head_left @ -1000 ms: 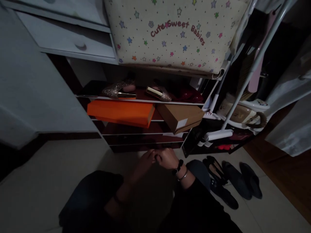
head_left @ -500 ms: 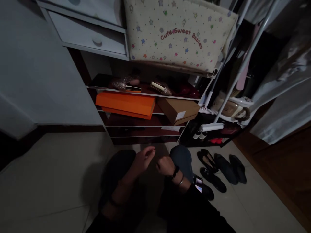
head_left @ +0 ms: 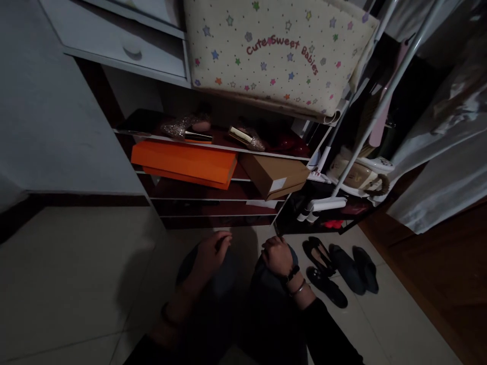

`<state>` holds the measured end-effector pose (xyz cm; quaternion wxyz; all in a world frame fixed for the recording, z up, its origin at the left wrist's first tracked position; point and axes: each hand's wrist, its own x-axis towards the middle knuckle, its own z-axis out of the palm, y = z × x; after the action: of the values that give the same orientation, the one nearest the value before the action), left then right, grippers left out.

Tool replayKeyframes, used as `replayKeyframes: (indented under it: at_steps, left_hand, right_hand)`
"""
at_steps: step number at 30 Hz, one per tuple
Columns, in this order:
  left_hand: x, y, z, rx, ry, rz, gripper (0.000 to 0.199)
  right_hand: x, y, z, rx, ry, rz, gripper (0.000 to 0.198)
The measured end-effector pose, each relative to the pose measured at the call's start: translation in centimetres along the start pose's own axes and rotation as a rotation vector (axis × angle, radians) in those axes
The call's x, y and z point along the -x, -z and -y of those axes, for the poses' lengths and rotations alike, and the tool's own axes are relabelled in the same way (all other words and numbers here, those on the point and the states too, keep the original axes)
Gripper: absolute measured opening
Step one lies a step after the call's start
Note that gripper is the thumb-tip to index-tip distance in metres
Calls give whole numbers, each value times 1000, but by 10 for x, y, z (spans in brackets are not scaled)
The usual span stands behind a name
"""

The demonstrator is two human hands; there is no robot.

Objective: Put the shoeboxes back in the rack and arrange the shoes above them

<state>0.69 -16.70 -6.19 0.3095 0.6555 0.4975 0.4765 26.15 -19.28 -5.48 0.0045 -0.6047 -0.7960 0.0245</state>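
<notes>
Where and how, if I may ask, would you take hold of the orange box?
Probably by the front edge of the orange box, coming from the front: it juts past the rack, so a grip could close on its top and underside. The brown box near its right end seems to leave less room there.

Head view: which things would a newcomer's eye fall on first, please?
Probably the bright orange box, under a glittery shoe at the left of the rack, beside a brown box. Above them is a pale cover printed with coloured stars and "Cute Sweet Babies". Lower down, the left hand and right hand are apart, neither visibly holding anything.
</notes>
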Motion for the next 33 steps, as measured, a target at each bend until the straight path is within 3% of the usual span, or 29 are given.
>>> replayKeyframes:
  at_steps: [8,15,23,27,33]
  left_hand:
    - [-16,31,8,-258,-92,-67,31]
    - [-18,48,24,-249,-26,-20,27]
    - [-44,27,57,-207,149,16,37]
    - [-46,18,57,-198,187,63,40]
    - [-41,17,49,-197,177,30,36]
  right_hand:
    - [-24,-23,16,7,53,9,22]
    - [-35,-27,20,-8,53,70,23]
    - [-45,-27,21,-22,23,104,21]
    - [-44,-26,27,-63,47,59,19]
    - [-37,-26,32,-112,105,43,21]
